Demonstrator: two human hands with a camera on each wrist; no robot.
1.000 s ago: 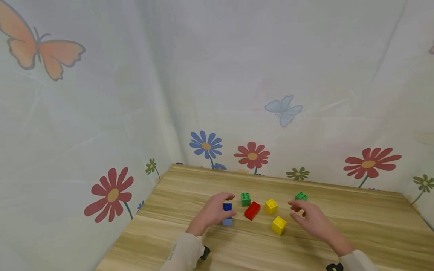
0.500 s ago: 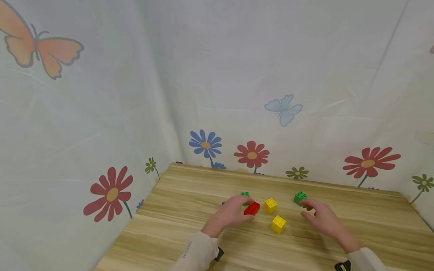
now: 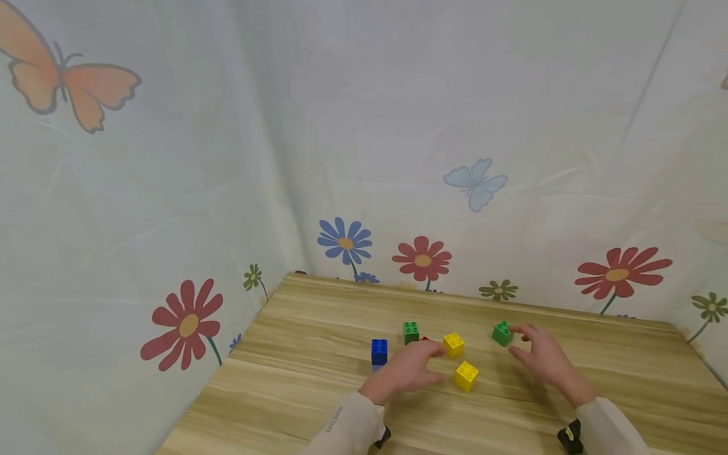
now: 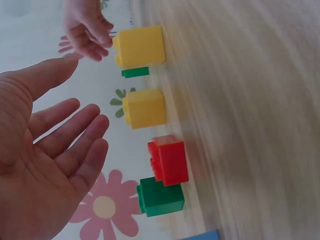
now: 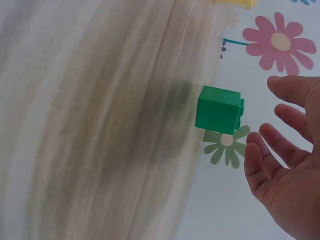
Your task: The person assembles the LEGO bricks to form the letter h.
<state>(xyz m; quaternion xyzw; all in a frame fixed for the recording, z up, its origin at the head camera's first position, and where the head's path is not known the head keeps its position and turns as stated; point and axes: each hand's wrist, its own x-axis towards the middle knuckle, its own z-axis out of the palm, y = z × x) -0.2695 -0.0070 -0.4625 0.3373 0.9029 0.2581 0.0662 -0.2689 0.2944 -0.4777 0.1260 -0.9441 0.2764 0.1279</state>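
Observation:
My left hand (image 3: 411,368) hovers above the table with relaxed, spread fingers and holds nothing. In the head view it covers most of a red brick (image 3: 425,339); the left wrist view shows that red brick (image 4: 171,162) beside a green block (image 4: 161,197). Two yellow blocks (image 3: 466,376) (image 3: 453,345) lie to the right of this hand. My right hand (image 3: 543,357) is nearest the other green block (image 3: 502,333). From the right wrist, a gap shows between its loosely bent fingers and this green block (image 5: 218,110).
A dark blue block (image 3: 379,351) sits against a lighter blue one (image 3: 378,368), left of my left hand. The wooden table (image 3: 296,354) meets a flower-printed curtain (image 3: 387,126) at its back and left edges.
My left hand has moved right, from the blue blocks past the red brick. My right hand has shifted slightly right, leaving the right green block more exposed. The blocks stay about where they were.

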